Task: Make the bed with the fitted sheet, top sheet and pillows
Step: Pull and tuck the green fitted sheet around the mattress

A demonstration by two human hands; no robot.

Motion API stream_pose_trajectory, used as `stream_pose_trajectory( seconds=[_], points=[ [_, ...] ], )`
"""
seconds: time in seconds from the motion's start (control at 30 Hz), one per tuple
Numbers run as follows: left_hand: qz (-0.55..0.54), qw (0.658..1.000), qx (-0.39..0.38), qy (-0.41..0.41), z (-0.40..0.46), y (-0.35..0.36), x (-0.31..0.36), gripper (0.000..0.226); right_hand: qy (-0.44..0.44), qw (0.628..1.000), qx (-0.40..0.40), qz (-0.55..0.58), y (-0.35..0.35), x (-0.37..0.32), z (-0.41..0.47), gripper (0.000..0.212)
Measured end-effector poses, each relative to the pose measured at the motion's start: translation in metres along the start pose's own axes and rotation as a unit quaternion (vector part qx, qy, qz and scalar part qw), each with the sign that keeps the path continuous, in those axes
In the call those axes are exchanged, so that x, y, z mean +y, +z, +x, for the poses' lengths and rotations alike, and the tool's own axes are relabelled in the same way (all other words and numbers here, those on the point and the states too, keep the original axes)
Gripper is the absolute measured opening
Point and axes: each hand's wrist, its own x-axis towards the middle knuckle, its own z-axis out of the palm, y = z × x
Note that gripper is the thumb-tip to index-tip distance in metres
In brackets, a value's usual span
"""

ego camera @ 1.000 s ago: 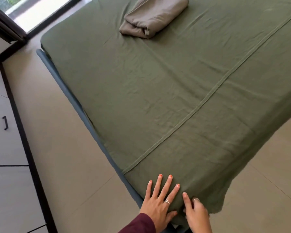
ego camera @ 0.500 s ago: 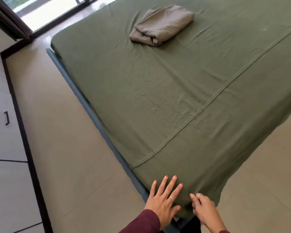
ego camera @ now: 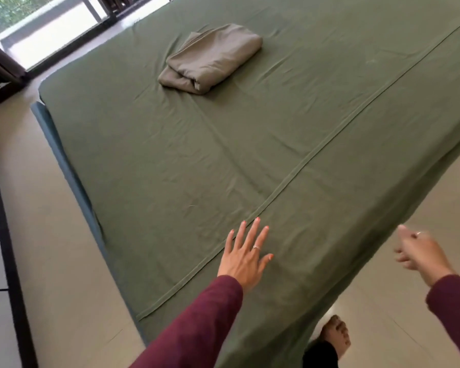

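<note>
A dark green fitted sheet (ego camera: 250, 144) covers the whole mattress, with a raised seam running diagonally across it. A folded grey-brown sheet (ego camera: 213, 59) lies on the bed towards the far end. My left hand (ego camera: 246, 257) lies flat on the green sheet near the bed's near corner, fingers spread and straight. My right hand (ego camera: 420, 252) hangs in the air off the bed's right edge, blurred, fingers loosely curled and holding nothing. No pillows are in view.
The blue bed frame (ego camera: 64, 160) shows along the left side. Beige tiled floor (ego camera: 51, 248) runs on both sides of the bed. A glass door (ego camera: 51, 30) stands at the far left. My bare foot (ego camera: 335, 335) is by the near corner.
Both hands have left the near corner of the sheet. My left hand slid further onto the bed top; my right hand let go of the sheet's edge and swung out to the right.
</note>
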Motion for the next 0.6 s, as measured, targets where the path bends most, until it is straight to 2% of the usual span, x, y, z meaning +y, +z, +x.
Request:
stream_pose_trajectory(
  seconds=[0.07, 0.17, 0.33, 0.47, 0.6],
  points=[
    [-0.034, 0.999, -0.027, 0.027, 0.044, -0.016, 0.039, 0.064, -0.001, 1.0, 0.015, 0.006, -0.022, -0.023, 0.038, 0.048],
    [-0.049, 0.998, -0.009, 0.048, 0.106, -0.035, 0.099, 0.061, 0.004, 0.999, 0.036, 0.002, -0.043, -0.048, 0.085, 0.061],
    [-0.071, 0.996, -0.016, 0.043, 0.18, -0.051, 0.187, 0.049, 0.011, 0.999, 0.022, -0.022, -0.046, -0.085, 0.133, 0.072],
    [-0.044, 0.995, -0.08, 0.033, 0.199, -0.038, 0.22, 0.058, 0.021, 0.997, 0.019, -0.066, -0.033, -0.085, 0.155, 0.073],
    [-0.006, 0.995, -0.089, 0.037, 0.206, -0.03, 0.23, 0.052, 0.035, 0.996, 0.004, -0.077, -0.031, -0.083, 0.16, 0.069]
  ],
)
